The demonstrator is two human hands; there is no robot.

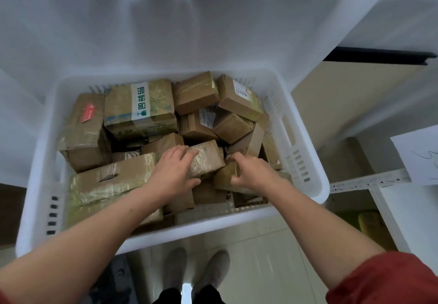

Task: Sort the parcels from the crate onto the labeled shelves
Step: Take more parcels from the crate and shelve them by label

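Reaching into the white crate (301,123) mid-frame: left hand (174,173) clutched a taped box (208,159), right hand (251,173) gripped a small brown box (224,178) beside it.

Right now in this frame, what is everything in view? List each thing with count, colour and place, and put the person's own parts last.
White slatted plastic crate: one, centre of view, full of parcels.
Brown taped cardboard parcels: over a dozen, heaped in the crate; exact count unclear.
Parcel with white band and green printed characters: one, far left-centre of the heap.
Parcel with red sticker: one, far left corner.
White metal shelf rail: one, right of the crate.
White paper sheet: one, right edge.
Yellow object on lower shelf: one, lower right, blurred.
Grey shoes: two, on the floor below the crate.
Left hand: gripping a tape-wrapped parcel.
Right hand: closed on a small brown parcel.
Red sleeve: lower right corner.
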